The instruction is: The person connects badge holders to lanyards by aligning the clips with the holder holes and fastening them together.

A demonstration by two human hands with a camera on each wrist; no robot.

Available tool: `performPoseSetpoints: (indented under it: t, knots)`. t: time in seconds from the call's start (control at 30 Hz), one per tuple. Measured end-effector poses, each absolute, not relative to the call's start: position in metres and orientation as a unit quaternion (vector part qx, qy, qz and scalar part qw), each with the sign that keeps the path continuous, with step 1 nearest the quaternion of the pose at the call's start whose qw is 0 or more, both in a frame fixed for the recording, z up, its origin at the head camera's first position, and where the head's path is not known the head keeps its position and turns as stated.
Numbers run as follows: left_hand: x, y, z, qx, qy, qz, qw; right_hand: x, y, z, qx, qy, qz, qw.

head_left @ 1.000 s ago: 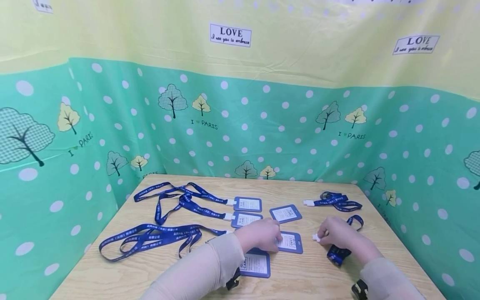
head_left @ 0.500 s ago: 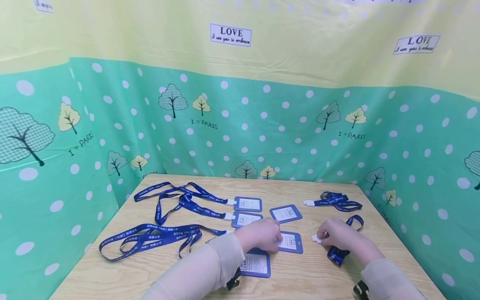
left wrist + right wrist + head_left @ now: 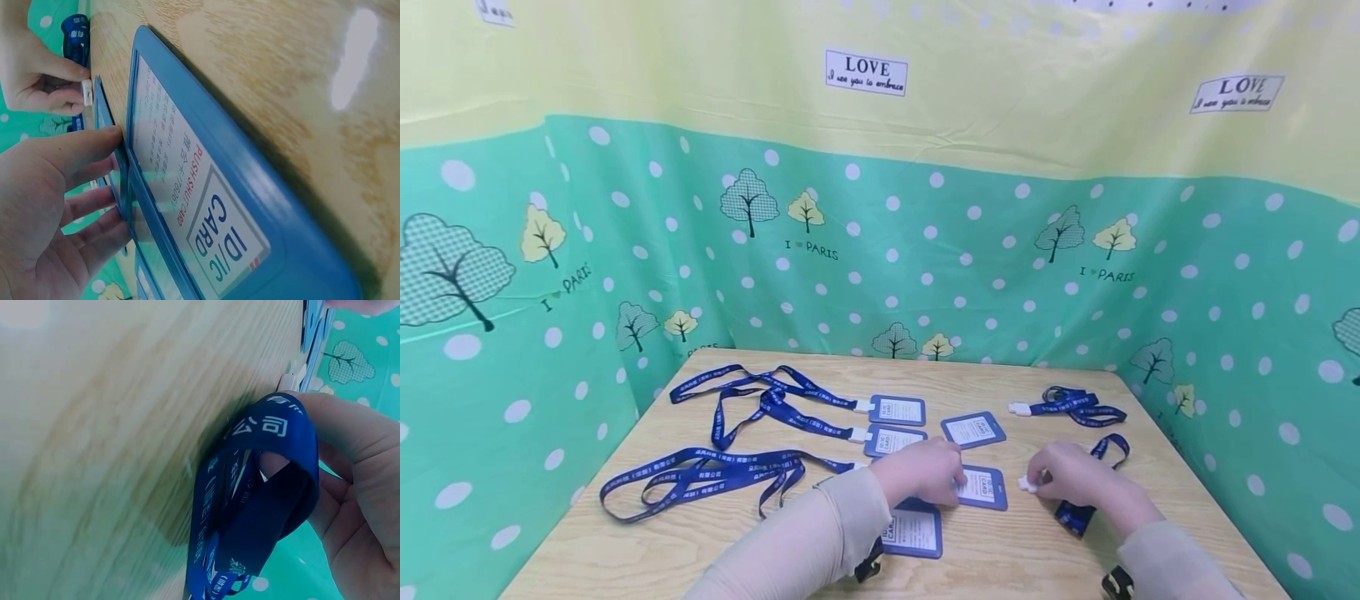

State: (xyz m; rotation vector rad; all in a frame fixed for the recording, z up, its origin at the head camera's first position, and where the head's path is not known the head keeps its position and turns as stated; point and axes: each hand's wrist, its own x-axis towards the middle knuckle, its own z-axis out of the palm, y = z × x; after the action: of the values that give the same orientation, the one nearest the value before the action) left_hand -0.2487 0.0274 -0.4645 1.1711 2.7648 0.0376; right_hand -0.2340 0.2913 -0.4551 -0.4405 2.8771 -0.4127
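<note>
My left hand (image 3: pixel 923 469) holds the left end of a blue ID card holder (image 3: pixel 987 490) between thumb and fingers, low over the table. In the left wrist view, another card holder (image 3: pixel 181 169) lies large in front of that hand. To the right, my right hand (image 3: pixel 1067 475) pinches the white plastic clip (image 3: pixel 1026 483) of a navy lanyard (image 3: pixel 1074 518). That clip points left, a short gap from the held card holder. The lanyard's folded strap (image 3: pixel 275 431) loops below the fingers in the right wrist view.
Card holders joined to navy lanyards (image 3: pixel 700 475) lie along the left. A loose card holder (image 3: pixel 973 429) sits beyond my left hand, and a bundled lanyard (image 3: pixel 1075 405) with a white clip at the back right. A patterned curtain (image 3: pixel 880 250) surrounds the wooden table (image 3: pixel 647 558).
My right hand has shifted slightly left with the lanyard clip, nearer the held card holder. The left hand stays in place; the head view has moved a little.
</note>
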Motion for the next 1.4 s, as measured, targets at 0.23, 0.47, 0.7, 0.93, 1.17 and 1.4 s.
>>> performPoseSetpoints:
  t: [0.23,0.47,0.7,0.93,1.17,1.4]
  knots:
    - [-0.247,0.027,-0.463,0.384,0.921,0.016,0.071,-0.235,0.286,-0.455,-0.151,0.973,-0.137,0.111]
    - [-0.247,0.026,-0.463,0.389,0.919,0.018,0.069,-0.233,0.284,-0.456,-0.181,0.969,-0.134,0.106]
    - [-0.247,0.026,-0.464,0.387,0.919,0.021,0.067,-0.233,0.284,-0.455,-0.214,0.965,-0.124,0.09]
    - [-0.249,0.026,-0.466,0.382,0.921,0.027,0.071,-0.233,0.282,-0.454,-0.246,0.956,-0.13,0.088]
    - [-0.248,0.026,-0.466,0.384,0.92,0.022,0.068,-0.232,0.28,-0.454,-0.256,0.954,-0.128,0.088]
    - [-0.248,0.026,-0.465,0.383,0.921,0.024,0.069,-0.232,0.279,-0.453,-0.26,0.953,-0.13,0.089]
